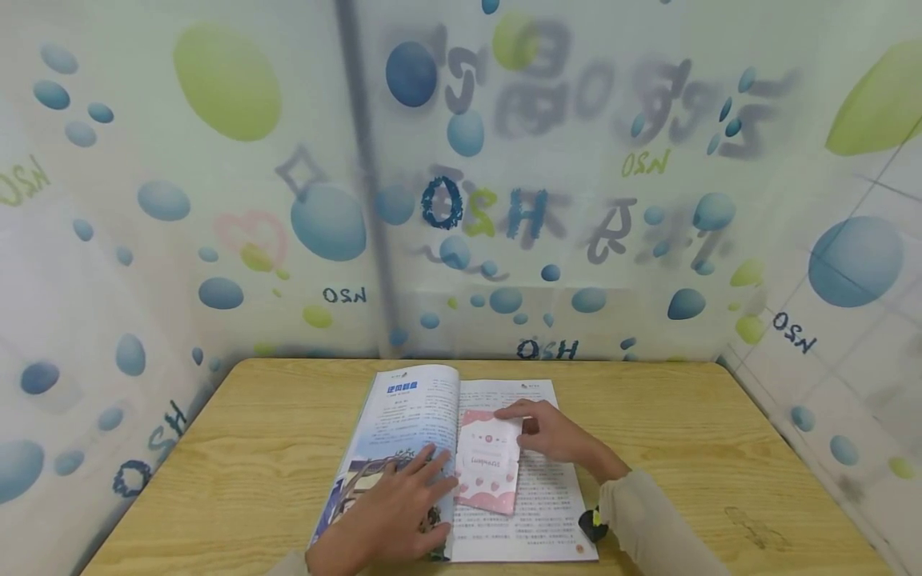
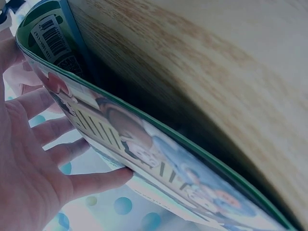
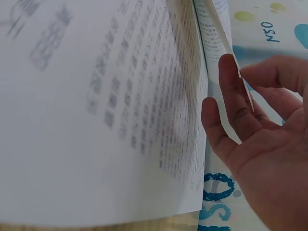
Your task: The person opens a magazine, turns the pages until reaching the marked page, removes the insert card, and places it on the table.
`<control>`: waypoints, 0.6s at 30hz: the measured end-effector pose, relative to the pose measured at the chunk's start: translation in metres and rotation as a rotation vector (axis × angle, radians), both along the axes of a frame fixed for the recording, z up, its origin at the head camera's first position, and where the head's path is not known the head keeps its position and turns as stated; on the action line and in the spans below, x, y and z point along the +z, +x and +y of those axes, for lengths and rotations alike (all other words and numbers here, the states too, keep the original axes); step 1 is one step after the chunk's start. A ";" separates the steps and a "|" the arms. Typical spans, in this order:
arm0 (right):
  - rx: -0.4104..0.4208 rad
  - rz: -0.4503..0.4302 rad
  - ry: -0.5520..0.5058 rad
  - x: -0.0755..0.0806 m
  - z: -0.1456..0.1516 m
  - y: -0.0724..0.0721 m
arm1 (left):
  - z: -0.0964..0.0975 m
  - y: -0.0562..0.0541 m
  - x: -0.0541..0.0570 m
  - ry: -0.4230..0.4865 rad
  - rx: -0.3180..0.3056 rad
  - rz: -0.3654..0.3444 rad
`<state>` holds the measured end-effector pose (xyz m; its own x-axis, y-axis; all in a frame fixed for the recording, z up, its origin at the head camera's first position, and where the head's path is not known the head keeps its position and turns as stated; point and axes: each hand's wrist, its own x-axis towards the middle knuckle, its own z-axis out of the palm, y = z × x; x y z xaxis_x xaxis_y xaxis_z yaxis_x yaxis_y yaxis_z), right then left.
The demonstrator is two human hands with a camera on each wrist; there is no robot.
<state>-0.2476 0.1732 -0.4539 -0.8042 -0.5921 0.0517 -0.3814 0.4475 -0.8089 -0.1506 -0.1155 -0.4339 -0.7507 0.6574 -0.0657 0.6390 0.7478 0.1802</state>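
Observation:
An open magazine [image 1: 547,512] lies on the wooden table, its left page bulging up near the spine. Across that left page rests my left hand [image 1: 389,512], fingers spread. In the left wrist view the left hand [image 2: 33,173] has its fingertips against the illustrated page. Over the right page is a pink and white strawberry card [image 1: 490,464], which my right hand [image 1: 555,436] pinches by its right edge. Seen from the right wrist, the right hand [image 3: 269,154] holds the thin card [image 3: 247,94] edge-on between thumb and fingers.
The wooden table [image 1: 238,448] extends to both sides of the magazine. Behind it hangs a white curtain [image 1: 446,320] with blue and green drops. A small black object [image 1: 593,525] sits by the right sleeve.

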 end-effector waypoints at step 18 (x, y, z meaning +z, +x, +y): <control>-0.109 -0.001 -0.029 0.009 0.028 0.005 | -0.004 -0.002 -0.002 0.002 -0.006 -0.005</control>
<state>-0.2427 0.2015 -0.4446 -0.8636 -0.4998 0.0668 -0.3314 0.4626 -0.8223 -0.1525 -0.1194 -0.4361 -0.7464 0.6620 -0.0682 0.6425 0.7435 0.1855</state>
